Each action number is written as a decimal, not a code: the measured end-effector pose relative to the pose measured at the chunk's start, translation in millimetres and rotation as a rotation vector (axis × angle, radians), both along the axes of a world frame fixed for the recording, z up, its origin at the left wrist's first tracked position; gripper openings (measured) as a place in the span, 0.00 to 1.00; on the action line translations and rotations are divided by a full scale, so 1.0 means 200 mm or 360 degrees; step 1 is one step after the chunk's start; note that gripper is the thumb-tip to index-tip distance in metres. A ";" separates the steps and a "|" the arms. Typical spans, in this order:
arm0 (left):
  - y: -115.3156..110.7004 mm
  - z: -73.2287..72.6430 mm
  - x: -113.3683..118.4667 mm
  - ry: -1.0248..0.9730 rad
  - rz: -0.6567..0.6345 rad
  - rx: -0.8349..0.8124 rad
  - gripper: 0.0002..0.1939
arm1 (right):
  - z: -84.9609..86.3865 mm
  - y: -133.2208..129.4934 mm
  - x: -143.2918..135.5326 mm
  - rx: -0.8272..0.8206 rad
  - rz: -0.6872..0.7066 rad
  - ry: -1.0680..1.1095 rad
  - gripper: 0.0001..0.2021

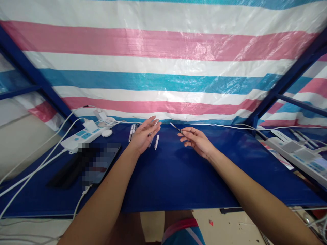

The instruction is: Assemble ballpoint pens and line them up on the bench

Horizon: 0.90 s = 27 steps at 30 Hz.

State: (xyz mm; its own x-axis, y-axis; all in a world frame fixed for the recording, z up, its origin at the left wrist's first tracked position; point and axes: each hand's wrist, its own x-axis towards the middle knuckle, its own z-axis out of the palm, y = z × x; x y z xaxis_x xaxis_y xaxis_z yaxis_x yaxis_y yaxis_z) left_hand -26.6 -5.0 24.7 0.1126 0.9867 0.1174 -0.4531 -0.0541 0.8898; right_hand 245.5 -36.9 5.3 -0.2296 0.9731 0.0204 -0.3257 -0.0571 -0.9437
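Observation:
My left hand (145, 135) is raised over the far part of the blue tabletop, with its fingers around a slim pen part that is mostly hidden; a silvery bit and a dark bit show. Between the thumb and fingers of my right hand (196, 139) is a thin pen refill (176, 128), dark with a whitish far end, pointing up and left. The two hands are apart. Just right of my left hand, a white pen piece (156, 142) lies on the table. Several pens (131, 132) lie side by side behind my left wrist, partly covered.
A white power strip (81, 136) with plugs and cables stands at the left, beside a round white object (106, 133). Nearer lies a blurred phone-like device (107, 163) on a cable. Another power strip (301, 158) is at the right. Striped sheeting (163, 64) hangs behind the blue tabletop (178, 183).

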 end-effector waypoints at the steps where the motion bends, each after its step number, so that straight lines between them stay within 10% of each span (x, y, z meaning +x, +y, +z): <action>1: 0.00 0.00 0.00 0.0048 0.0007 0.0025 0.21 | 0.00 0.00 0.00 -0.0003 0.0006 -0.0002 0.18; 15: 0.17 -0.21 -0.15 0.1419 0.0396 0.0197 0.19 | 0.01 -0.01 0.00 -0.0025 0.0055 -0.0034 0.20; 27: 0.11 -0.15 -0.12 0.1826 0.0288 0.0046 0.23 | 0.00 0.00 0.01 -0.0026 0.0050 0.0005 0.19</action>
State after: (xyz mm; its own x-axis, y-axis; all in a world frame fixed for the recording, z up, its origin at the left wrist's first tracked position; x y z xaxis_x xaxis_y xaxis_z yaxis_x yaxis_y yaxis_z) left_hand -50.9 16.4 -5.6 0.0251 0.9979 0.0602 0.6350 -0.0624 0.7700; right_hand 246.7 -37.7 5.7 -0.2598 0.9656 0.0056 -0.3264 -0.0823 -0.9416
